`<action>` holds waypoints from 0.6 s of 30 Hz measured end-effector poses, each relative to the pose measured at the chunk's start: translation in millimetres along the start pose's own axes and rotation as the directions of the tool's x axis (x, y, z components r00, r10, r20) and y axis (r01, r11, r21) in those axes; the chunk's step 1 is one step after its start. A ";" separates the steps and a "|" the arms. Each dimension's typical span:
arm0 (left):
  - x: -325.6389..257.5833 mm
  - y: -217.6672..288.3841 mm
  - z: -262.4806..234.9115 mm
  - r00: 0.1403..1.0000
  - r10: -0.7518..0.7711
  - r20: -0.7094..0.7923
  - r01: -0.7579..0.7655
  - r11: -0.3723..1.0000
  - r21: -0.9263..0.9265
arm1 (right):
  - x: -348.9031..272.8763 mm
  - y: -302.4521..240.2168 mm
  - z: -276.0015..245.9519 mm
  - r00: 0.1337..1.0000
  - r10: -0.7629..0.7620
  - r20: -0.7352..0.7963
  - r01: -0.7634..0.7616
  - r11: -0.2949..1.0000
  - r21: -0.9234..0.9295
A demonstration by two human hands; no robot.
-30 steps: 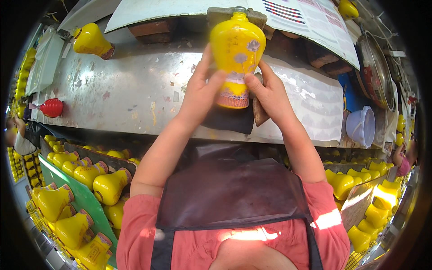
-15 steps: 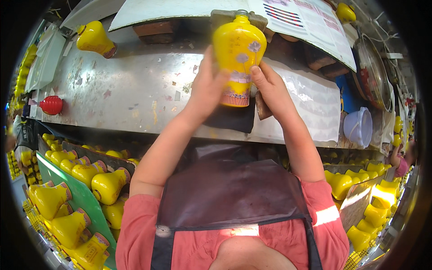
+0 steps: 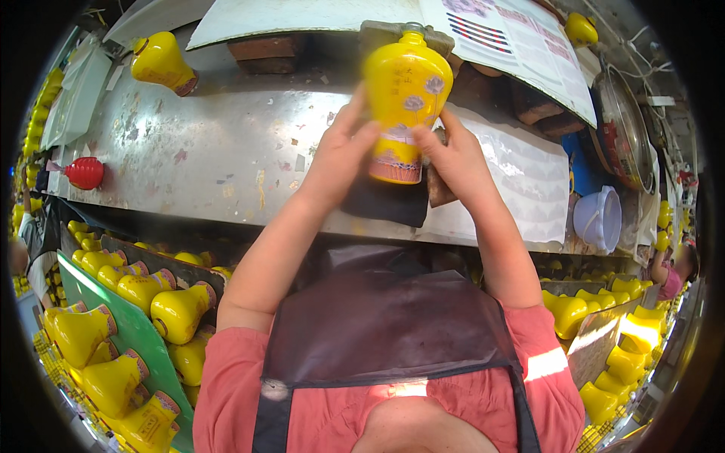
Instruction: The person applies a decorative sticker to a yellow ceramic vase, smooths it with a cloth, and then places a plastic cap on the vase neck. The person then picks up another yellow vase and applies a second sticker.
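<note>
Head view: A yellow bottle (image 3: 408, 102) painted with lilac flowers is above the middle of a scuffed metal table (image 3: 219, 166), its neck pointing away from the wearer, near a grey-brown block (image 3: 377, 35). The left hand (image 3: 337, 157) and right hand (image 3: 458, 160) clasp its lower sides, thumbs toward the front; the other fingertips are partly hidden behind it. Below its base lies a dark cloth (image 3: 384, 210), with a pale sheet (image 3: 521, 177) to the right. A red container (image 3: 84, 174) stands far left, and a lavender bucket (image 3: 598, 219) right.
</note>
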State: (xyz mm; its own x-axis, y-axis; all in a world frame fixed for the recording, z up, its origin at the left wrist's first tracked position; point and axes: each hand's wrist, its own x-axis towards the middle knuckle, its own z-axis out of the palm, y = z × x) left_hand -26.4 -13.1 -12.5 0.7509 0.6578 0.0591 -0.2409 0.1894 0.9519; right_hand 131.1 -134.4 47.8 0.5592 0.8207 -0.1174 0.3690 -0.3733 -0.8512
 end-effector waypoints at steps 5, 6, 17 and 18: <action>-0.5 4.7 -2.2 0.998 0.063 -0.013 -0.062 0.993 0.098 | -1.5 -0.4 1.5 0.998 -0.023 -0.051 0.023 1.000 -0.009; -2.1 4.2 2.5 0.997 0.066 -0.031 -0.063 0.993 0.103 | -2.1 -1.2 3.9 0.998 -0.029 -0.054 0.029 1.000 -0.013; -1.9 10.0 8.7 0.994 0.056 -0.095 -0.036 0.979 0.202 | -3.6 -6.3 7.7 0.997 0.079 0.002 -0.078 0.993 -0.093; -2.1 9.6 9.5 0.993 0.053 -0.109 -0.034 0.984 0.173 | -2.9 -5.5 5.2 0.999 0.043 0.005 -0.043 0.994 -0.098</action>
State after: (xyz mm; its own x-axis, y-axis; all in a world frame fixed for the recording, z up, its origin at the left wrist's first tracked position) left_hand -24.5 -19.6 -0.6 0.6657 0.7423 0.0765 -0.1559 0.0381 0.9870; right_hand 123.6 -132.5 50.1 0.5711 0.8058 -0.1565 0.4157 -0.4483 -0.7914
